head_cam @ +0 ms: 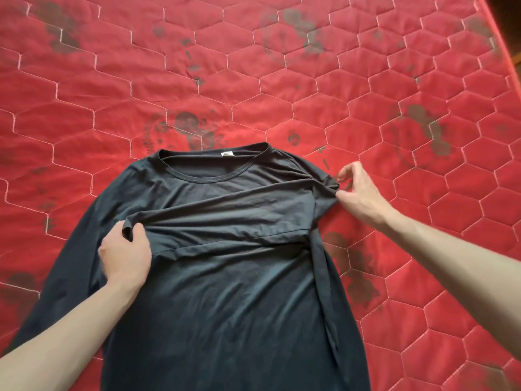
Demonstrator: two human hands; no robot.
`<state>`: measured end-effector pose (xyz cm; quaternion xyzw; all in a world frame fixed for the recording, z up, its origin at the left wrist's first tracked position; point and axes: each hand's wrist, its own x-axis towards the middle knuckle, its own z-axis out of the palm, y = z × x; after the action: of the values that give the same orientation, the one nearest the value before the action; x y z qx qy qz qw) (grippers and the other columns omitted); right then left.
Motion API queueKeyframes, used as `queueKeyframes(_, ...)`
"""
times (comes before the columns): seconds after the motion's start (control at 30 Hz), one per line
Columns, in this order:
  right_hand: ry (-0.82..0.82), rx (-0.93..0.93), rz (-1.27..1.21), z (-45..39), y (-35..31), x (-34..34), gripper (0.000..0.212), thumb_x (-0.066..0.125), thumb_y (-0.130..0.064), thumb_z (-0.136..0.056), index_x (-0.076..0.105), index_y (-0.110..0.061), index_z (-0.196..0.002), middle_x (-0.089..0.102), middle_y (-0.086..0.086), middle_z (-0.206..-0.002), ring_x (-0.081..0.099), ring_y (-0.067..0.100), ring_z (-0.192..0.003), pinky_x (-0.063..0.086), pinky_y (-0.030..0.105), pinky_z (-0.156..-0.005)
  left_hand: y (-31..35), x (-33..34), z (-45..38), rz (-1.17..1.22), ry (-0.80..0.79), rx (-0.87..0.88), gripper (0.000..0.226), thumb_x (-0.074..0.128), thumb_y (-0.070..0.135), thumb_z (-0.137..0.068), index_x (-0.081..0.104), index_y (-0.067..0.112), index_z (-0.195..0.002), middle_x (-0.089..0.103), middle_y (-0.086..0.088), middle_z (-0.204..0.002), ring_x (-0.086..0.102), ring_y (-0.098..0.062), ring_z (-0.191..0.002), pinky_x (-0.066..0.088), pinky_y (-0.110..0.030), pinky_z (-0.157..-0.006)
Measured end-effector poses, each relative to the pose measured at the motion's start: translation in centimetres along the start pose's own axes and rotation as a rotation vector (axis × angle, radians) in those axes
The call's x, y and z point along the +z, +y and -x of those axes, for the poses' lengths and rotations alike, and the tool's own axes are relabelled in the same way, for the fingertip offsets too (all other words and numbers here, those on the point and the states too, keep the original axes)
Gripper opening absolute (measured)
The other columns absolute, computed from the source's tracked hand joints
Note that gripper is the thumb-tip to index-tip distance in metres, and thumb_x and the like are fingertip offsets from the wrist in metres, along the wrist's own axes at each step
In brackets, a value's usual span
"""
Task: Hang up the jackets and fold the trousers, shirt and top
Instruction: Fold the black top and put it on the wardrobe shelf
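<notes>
While the dark long-sleeved top [225, 292] lies flat and face up on the red quilted mattress [253, 66], I have one sleeve [225, 213] drawn across its chest, just below the neckline [211, 169]. My left hand [124, 255] sits at the left side of the top's chest, and its grip is clamped on the cuff end of that folded sleeve, fingers curled over the bunched cloth with the thumb underneath. My right hand [358, 193] is at the top's right shoulder, where the sleeve folds over; its grip pinches the fabric at that corner between thumb and fingertips, the other fingers lifted and loosely bent above it. The sleeve stretches between my two hands in a slightly slanted band, higher at the right shoulder than at the cuff. The top's other sleeve [56, 292] runs down along the left edge of the body toward me. A small white label [226, 153] shows inside the back of the neckline. The top's hem is out of view at the near edge. Dark smudges mark the mattress beyond the neckline and to the right of the top.
</notes>
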<state>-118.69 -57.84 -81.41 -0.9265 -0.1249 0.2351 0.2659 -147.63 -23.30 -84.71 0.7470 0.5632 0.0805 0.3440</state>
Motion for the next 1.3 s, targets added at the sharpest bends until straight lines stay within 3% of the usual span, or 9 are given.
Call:
queueKeyframes(0.1, -0.075, 0.021, -0.038, 1.8, 1.7, 1.7, 0.038, 0.068, -0.015, -0.082, 0.053, -0.024, -0.116, 0.062, 0.002, -0.107, 0.052, 0.011, -0.079, 0.045, 0.031, -0.079, -0.4, -0.2, 0.4, -0.052, 0.012, -0.012, 0.03, 0.054, 0.017, -0.101, 0.049, -0.003, -0.08, 0.055, -0.021, -0.073, 0.051, -0.044, -0.079, 0.037, -0.044, -0.072)
queueKeyframes(0.23, -0.086, -0.006, -0.121, 1.9, 2.0, 2.1, 0.007, 0.06, -0.022, -0.096, 0.066, -0.026, -0.099, 0.072, -0.005, -0.082, 0.061, 0.01, -0.072, 0.051, 0.036, -0.074, -0.3, -0.1, 0.4, -0.089, -0.011, 0.024, 0.028, 0.051, 0.019, -0.104, 0.047, -0.002, -0.085, 0.056, -0.024, -0.079, 0.051, -0.044, -0.082, 0.039, -0.049, -0.077)
queueKeyframes(0.37, 0.159, 0.1, -0.199, 0.2, 2.6, 0.0, 0.016, 0.055, -0.01, -0.098, 0.065, -0.023, -0.096, 0.073, -0.005, -0.066, 0.069, 0.012, -0.059, 0.055, 0.029, -0.064, -0.6, -0.3, 0.4, -0.073, -0.015, 0.082, 0.028, 0.05, 0.016, -0.106, 0.047, -0.002, -0.086, 0.053, -0.02, -0.074, 0.048, -0.042, -0.078, 0.034, -0.044, -0.074)
queueKeyframes(0.57, 0.284, 0.424, -0.377, 0.1, 3.3, -0.3, 0.015, 0.054, -0.023, -0.102, 0.051, -0.016, -0.115, 0.078, 0.014, -0.097, 0.072, 0.021, -0.072, 0.059, 0.05, -0.09, -0.7, -0.1, 0.9, -0.059, -0.084, 0.108, 0.03, 0.052, 0.019, -0.106, 0.045, 0.0, -0.085, 0.052, -0.011, -0.071, 0.049, -0.039, -0.074, 0.034, -0.042, -0.072)
queueKeyframes(0.7, 0.233, 0.273, -0.049, 4.6, 1.8, 2.9, 0.03, 0.058, -0.051, -0.098, 0.062, -0.021, -0.099, 0.072, -0.001, -0.092, 0.067, 0.025, -0.092, 0.052, 0.042, -0.087, -0.6, 0.0, 0.8, -0.049, -0.069, 0.097, 0.03, 0.054, 0.022, -0.106, 0.046, 0.002, -0.084, 0.051, -0.01, -0.07, 0.049, -0.039, -0.075, 0.035, -0.043, -0.073)
queueKeyframes(0.8, 0.212, 0.156, -0.001, 6.6, 1.1, 5.3, 0.026, 0.06, -0.036, -0.102, 0.058, -0.01, -0.104, 0.067, 0.01, -0.1, 0.059, 0.032, -0.099, 0.047, 0.046, -0.088, -0.5, 0.1, 0.7, -0.044, -0.058, 0.097, 0.029, 0.055, 0.022, -0.105, 0.047, 0.002, -0.085, 0.05, -0.009, -0.069, 0.048, -0.039, -0.075, 0.034, -0.042, -0.073)
queueKeyframes(0.93, 0.324, 0.325, -0.295, 6.5, 1.3, 4.6, 0.019, 0.056, -0.027, -0.106, 0.055, -0.008, -0.111, 0.072, 0.017, -0.092, 0.066, 0.037, -0.092, 0.048, 0.045, -0.084, -0.7, -0.2, -0.5, -0.052, -0.058, 0.106, 0.034, 0.058, 0.02, -0.104, 0.047, 0.001, -0.078, 0.049, -0.013, -0.067, 0.046, -0.039, -0.071, 0.034, -0.043, -0.071)
queueKeyframes(1.1, 0.297, 0.387, -0.043, 6.0, 2.4, 3.9, 0.024, 0.06, -0.035, -0.1, 0.054, -0.016, -0.115, 0.07, 0.006, -0.094, 0.065, 0.036, -0.099, 0.046, 0.041, -0.079, -0.7, -0.7, -1.3, -0.087, -0.081, 0.119, 0.041, 0.066, 0.021, -0.1, 0.044, 0.007, -0.069, 0.047, -0.011, -0.061, 0.046, -0.039, -0.067, 0.035, -0.043, -0.067)
queueKeyframes(1.3, 0.275, -0.361, 0.584, 3.8, 0.6, 3.2, 0.041, 0.071, -0.026, -0.094, 0.061, -0.017, -0.133, 0.061, 0.007, -0.127, 0.055, 0.033, -0.116, 0.045, 0.047, -0.095, -1.3, -1.3, -1.5, -0.092, -0.173, 0.186, 0.032, 0.069, 0.024, -0.097, 0.05, 0.014, -0.072, 0.058, -0.007, -0.068, 0.054, -0.036, -0.072, 0.043, -0.045, -0.069)
